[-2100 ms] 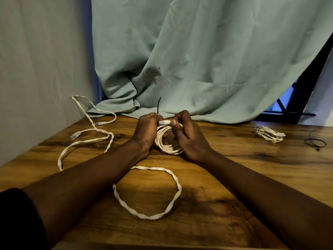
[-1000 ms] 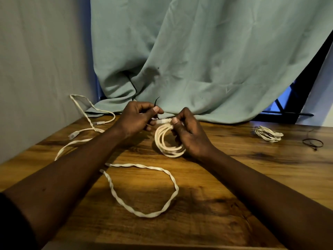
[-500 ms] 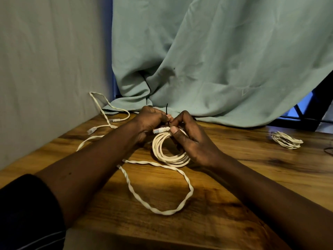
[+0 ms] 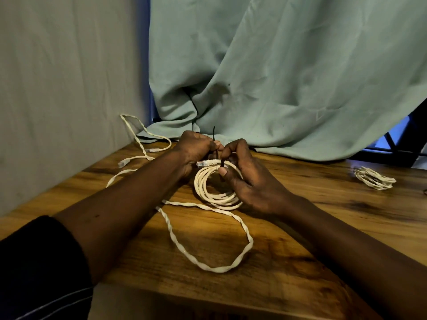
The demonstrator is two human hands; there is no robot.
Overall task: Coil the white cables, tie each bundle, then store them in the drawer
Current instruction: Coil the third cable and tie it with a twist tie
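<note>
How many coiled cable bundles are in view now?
2. One coil stands centre, right hand gripping it, left hand pinching its black tie; the second bundle lies on the table, far right. Others may be out of frame.

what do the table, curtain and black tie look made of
Table: wood or wood-look laminate, glossy, with grain and dark knots.
Curtain: soft matte cloth, pale green, hanging in folds.
Tie: thin, stiff black strip standing upright, probably plastic or coated wire.
</note>
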